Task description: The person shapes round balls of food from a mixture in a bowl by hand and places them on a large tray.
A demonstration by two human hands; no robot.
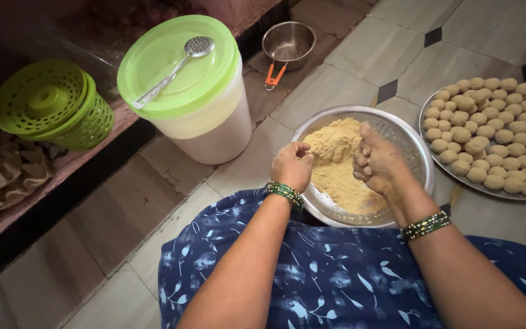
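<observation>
A wide steel bowl on the tiled floor holds a heap of yellow crumbly flour mixture. My left hand is curled at the bowl's near left edge, its fingers closed against the mixture. My right hand is clenched over the middle of the bowl, squeezing a lump of the mixture. Both wrists wear green and gold bangles. A round steel plate to the right carries several rows of pale rolled balls.
A white tub with a green lid stands at the left of the bowl, a slotted steel spoon lying on top. A small steel strainer with an orange handle lies behind. Green plastic baskets sit on a ledge at left. My blue patterned garment covers my lap.
</observation>
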